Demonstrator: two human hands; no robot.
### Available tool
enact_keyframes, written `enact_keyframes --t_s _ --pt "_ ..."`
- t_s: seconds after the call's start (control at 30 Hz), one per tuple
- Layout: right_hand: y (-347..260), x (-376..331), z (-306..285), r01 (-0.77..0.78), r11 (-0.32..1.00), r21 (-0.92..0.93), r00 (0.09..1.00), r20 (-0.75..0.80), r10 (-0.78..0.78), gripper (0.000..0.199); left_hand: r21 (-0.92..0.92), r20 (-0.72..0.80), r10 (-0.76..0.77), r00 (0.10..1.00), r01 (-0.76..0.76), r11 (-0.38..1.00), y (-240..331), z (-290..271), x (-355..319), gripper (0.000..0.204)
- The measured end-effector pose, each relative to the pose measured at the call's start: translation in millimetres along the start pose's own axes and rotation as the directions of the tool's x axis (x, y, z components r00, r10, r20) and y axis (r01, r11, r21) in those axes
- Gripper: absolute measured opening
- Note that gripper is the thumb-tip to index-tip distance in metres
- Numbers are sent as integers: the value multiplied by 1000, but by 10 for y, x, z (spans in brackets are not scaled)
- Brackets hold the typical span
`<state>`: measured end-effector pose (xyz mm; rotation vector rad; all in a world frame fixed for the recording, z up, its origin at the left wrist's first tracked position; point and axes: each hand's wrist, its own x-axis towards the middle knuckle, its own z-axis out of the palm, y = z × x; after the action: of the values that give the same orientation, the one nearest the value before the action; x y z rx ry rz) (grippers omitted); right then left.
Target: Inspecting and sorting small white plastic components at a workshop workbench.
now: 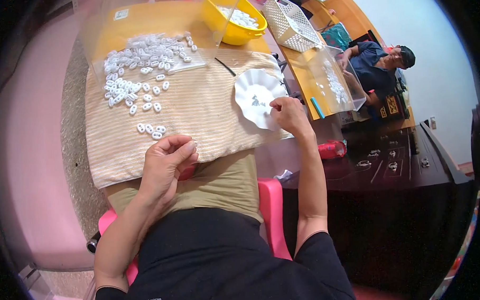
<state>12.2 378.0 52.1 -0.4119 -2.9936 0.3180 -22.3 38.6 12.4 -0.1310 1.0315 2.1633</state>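
My left hand is closed in a pinch above the near edge of the striped towel; a small pale piece peeks out at its fingertips, mostly covered. Over the right side of a white wavy-rimmed dish, my right hand has its fingers pressed together, and whatever they hold is hidden. Small dark bits lie in the middle of that dish. Several white oval pieces with two holes lie just beyond my left hand. A larger heap of the same pieces spreads over the towel's far left.
A clear panel stands at the far left. Behind the dish are a black strip, a yellow basin of white pieces and a white perforated basket. A person works at another table on the right.
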Motion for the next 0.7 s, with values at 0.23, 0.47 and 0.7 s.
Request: enact_keyframes --t_s 0.23,0.47,0.7 --pt "-298 -171 3 43 943 330 997 -76 -19 14 -33 7 -1 1000 1 999 -8 -10 -2 15" --pt "-962 -414 223 -46 494 868 979 137 -150 11 -64 21 -3 1000 4 998 -46 -16 32 19" --pt "-1360 -439 399 -101 364 926 946 203 -252 8 -58 56 -30 998 33 998 -10 -46 28 23"
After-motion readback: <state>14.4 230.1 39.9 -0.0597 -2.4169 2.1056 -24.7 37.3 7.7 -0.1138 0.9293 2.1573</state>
